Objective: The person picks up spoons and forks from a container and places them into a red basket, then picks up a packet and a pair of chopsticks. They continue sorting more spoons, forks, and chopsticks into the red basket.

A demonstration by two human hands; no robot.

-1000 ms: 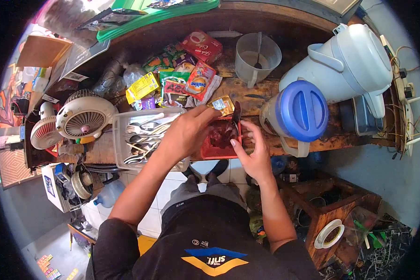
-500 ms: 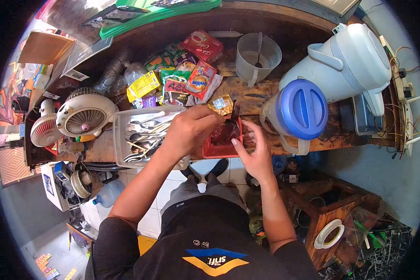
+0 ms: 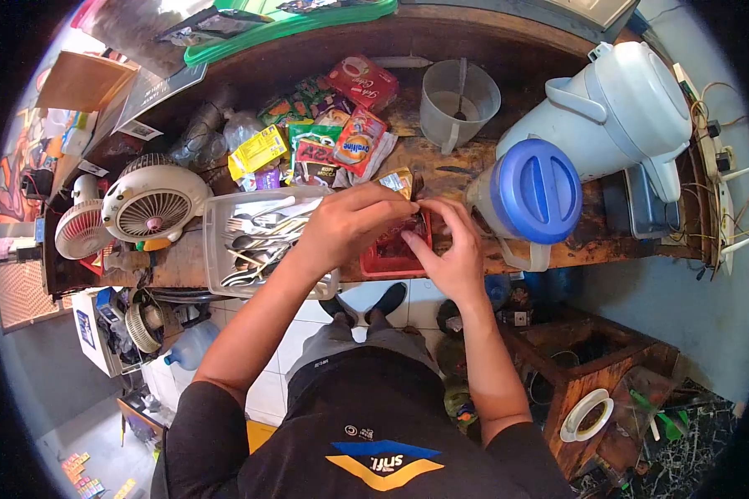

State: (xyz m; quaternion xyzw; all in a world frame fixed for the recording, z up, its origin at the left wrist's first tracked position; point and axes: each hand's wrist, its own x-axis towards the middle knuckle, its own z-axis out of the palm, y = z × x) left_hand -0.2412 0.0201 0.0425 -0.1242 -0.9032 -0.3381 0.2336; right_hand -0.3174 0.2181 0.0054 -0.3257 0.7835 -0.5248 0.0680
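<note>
- Worktop (image 3: 453, 176), dark brown scuffed wood: bears the whole working area. We note the clear plastic tray of metal cutlery (image 3: 211, 249) beside the left forearm, and the translucent pitcher with a round blue lid (image 3: 541, 191) near the right hand.
- Left hand (image 3: 337, 233): reaches over the small red plastic container (image 3: 394, 265), fingers bent and bunched. We cannot tell what, if anything, it pinches; the thumb's tip is hidden.
- Right hand (image 3: 459, 262): at the container's right side, thumb spread from the forefinger and reaching over the opening. The forefinger meets the left fingertips, or nearly so.
- Red container: near the worktop's front edge, just right of the tray, partly under both hands.
- Slim dark piece (image 3: 418, 185): shows just beyond the joined fingertips. We cannot identify it.
- Step in hand, our judgement: close two-handed fingertip work above the container. From this pose, a move calls for light, coordinated fingers and a steady container.
- Versus the earlier frame: right fingers have closed in toward the left; formerly a gap lay between them. Left hand now covers more of the small gold sachet (image 3: 399, 178). Less of the dark piece shows.
</note>
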